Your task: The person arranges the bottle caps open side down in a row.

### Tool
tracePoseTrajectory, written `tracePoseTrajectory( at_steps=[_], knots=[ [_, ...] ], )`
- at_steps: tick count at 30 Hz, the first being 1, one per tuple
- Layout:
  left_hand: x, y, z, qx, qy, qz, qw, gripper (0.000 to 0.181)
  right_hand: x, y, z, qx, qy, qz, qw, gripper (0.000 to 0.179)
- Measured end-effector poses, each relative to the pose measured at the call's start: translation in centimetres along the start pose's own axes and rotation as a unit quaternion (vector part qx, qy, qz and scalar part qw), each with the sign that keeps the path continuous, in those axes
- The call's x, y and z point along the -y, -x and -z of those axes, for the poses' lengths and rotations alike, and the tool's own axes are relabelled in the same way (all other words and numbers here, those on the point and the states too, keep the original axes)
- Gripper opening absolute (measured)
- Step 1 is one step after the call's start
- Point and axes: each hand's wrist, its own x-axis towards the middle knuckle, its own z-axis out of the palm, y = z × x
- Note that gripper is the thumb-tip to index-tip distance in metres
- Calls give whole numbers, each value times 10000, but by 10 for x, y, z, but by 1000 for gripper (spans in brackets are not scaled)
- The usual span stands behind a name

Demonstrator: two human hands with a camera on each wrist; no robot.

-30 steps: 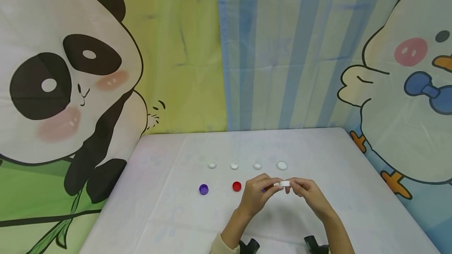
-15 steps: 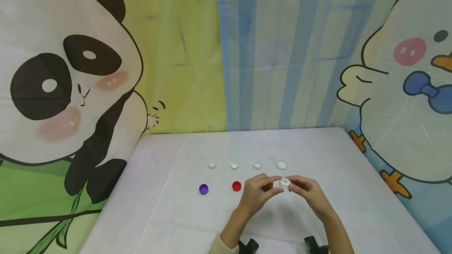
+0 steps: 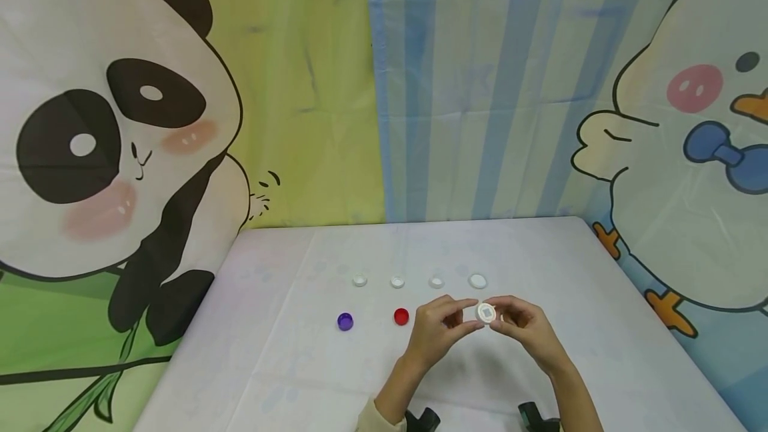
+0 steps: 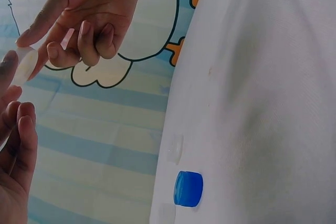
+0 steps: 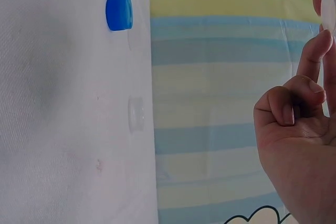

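Observation:
Both hands meet above the middle of the white table point(image 3: 288, 365) and pinch one small white cap point(image 3: 485, 313) between their fingertips. My left hand point(image 3: 471, 316) grips it from the left, my right hand point(image 3: 498, 316) from the right. The cap's round face is turned toward the head camera. In the left wrist view the white cap point(image 4: 23, 66) shows edge-on between my left hand point(image 4: 11, 103) and the right hand's fingers point(image 4: 79, 30). In the right wrist view the white cap point(image 5: 329, 9) sits at the tip of my right hand point(image 5: 317, 40).
Several white caps point(image 3: 397, 281) lie in a row behind the hands, the largest point(image 3: 477, 280) at the right. A purple cap point(image 3: 345, 321) and a red cap point(image 3: 401, 316) lie left of the hands. A blue cap point(image 4: 188, 188) lies on the cloth. Cartoon backdrops stand behind the table.
The white cap has been turned between the fingertips, from edge-on to face toward the head camera. Both hands have stayed in place.

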Motion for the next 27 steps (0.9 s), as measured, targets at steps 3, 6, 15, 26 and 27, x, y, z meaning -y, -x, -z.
tracePoseTrajectory(
  at_steps=[3, 6, 15, 26, 27],
  knots=[
    [1, 0, -2, 20, -76, -87, 9999, 31, 0, 1, 1, 31, -41, 43, 10000, 29],
    [0, 0, -3, 26, -129, -176, 9998, 30, -1, 1, 1, 52, -58, 74, 9999, 29],
    [9, 2, -13, 207, -413, -101, 9989, 26, -3, 3, 6, -283, 732, -83, 9969, 27],
    [34, 0, -34, 625, -1897, -30, 9798, 33, -7, -3, 10, -531, 1641, -466, 9839, 26],
    [36, -1, -36, 679, -2013, 1, 9772, 33, -7, -4, 10, -516, 1656, -446, 9838, 27]
  ],
)
